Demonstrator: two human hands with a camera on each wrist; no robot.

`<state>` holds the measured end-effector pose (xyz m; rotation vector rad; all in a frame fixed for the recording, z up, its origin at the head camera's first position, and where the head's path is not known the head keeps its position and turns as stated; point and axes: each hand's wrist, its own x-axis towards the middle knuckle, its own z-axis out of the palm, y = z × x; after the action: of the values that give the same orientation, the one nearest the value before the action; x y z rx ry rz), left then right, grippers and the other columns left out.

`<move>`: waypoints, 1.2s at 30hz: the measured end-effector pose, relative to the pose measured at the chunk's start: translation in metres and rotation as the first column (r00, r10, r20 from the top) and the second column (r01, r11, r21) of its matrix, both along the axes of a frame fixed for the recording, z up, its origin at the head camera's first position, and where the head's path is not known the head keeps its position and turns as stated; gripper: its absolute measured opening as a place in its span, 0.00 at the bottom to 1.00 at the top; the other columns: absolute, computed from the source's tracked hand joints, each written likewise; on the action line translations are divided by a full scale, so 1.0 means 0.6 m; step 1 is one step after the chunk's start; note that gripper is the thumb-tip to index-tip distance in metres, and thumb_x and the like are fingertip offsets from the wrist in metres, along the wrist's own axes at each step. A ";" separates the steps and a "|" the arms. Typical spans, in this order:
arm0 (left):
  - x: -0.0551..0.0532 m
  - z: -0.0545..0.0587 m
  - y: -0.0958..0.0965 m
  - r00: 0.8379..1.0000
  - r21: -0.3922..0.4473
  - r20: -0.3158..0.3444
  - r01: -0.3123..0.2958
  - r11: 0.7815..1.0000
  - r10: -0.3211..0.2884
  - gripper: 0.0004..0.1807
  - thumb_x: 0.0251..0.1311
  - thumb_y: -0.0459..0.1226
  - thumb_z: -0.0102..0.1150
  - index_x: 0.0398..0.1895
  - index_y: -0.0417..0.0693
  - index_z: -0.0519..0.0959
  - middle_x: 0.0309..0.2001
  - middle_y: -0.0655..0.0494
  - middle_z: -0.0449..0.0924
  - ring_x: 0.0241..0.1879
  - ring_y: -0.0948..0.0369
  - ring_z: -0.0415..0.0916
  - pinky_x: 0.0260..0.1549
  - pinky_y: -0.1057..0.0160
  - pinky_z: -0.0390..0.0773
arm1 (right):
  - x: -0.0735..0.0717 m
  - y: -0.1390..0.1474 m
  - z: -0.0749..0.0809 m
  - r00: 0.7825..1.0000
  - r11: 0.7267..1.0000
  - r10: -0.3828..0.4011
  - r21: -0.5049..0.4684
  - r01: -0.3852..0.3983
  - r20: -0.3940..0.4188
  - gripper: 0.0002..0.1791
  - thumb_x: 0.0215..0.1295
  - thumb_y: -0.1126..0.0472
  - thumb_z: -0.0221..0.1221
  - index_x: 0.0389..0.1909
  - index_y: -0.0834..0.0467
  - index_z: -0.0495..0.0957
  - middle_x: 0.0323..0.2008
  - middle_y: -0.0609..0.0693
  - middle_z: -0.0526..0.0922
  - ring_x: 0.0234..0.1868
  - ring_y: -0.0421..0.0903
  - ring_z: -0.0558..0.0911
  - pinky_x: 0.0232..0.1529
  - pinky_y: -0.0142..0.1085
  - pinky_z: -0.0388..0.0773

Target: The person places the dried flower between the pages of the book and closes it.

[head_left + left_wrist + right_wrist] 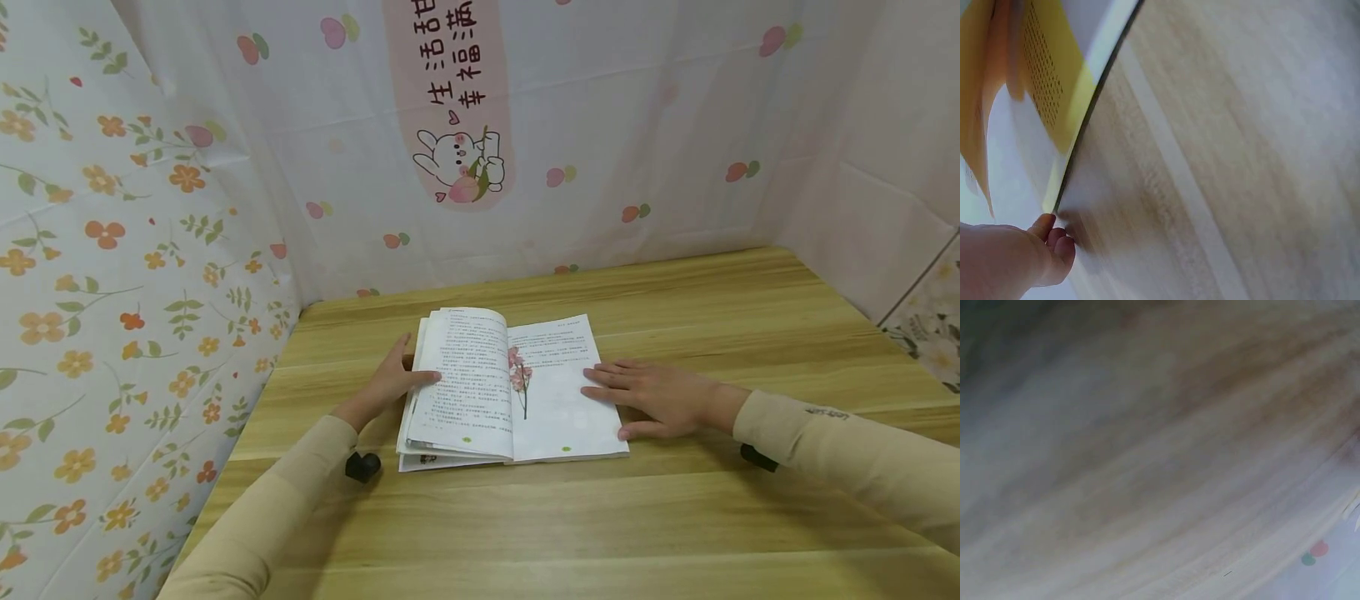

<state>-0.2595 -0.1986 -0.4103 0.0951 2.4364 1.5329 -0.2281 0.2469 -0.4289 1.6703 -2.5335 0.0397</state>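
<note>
An open book [555, 408] lies on the wooden table, with a pink flower picture near the fold of its right page. Several left-side leaves rise slightly and fan apart. At the book's left edge, my left hand [386, 379] holds the edge, thumb over the page and the other fingers along the outside. The left wrist view shows the fingertips right at the lower corner of the cover edge [1079, 134], beneath lifted leaves. My right hand [660, 398] rests flat, fingers extended over the right page's outer edge. The right wrist view does not include that hand.
The wooden table [465, 533] reaches back to a printed cloth wall [615, 108] with a rabbit drawing. A floral cloth [112, 275] hangs along the left side. Black wrist devices show under both sleeves, the left one [363, 467] beside the book.
</note>
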 end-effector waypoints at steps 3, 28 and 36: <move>0.001 0.004 -0.001 1.000 -0.007 -0.008 -0.024 1.000 0.024 0.59 0.57 0.41 0.69 0.78 0.44 0.34 0.67 0.32 0.59 0.61 0.43 0.65 0.61 0.46 0.63 | 0.000 0.000 -0.001 1.000 1.000 0.005 0.000 -0.005 -0.004 0.39 0.70 0.37 0.50 0.74 0.55 0.60 0.72 0.58 0.60 0.70 0.57 0.61 0.67 0.47 0.54; 0.006 0.109 0.043 0.941 -0.106 -0.297 0.137 0.985 -0.163 0.55 0.51 0.30 0.69 0.78 0.53 0.46 0.76 0.49 0.46 0.73 0.49 0.46 0.67 0.45 0.48 | 0.001 -0.002 0.005 1.000 0.999 -0.011 0.032 0.011 -0.007 0.40 0.70 0.36 0.49 0.74 0.55 0.60 0.72 0.58 0.60 0.70 0.57 0.61 0.64 0.51 0.59; 0.005 0.138 0.094 0.923 -0.052 -0.305 0.231 0.972 -0.235 0.50 0.53 0.27 0.61 0.78 0.57 0.50 0.77 0.52 0.42 0.74 0.51 0.40 0.67 0.44 0.46 | -0.001 -0.002 -0.001 1.000 1.000 -0.006 0.020 0.006 -0.019 0.40 0.69 0.36 0.50 0.74 0.55 0.59 0.72 0.58 0.60 0.70 0.57 0.61 0.64 0.51 0.59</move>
<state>-0.2563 -0.1424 -0.3275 0.6455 2.5517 1.4851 -0.2286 0.2458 -0.4295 1.6616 -2.5334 -0.0025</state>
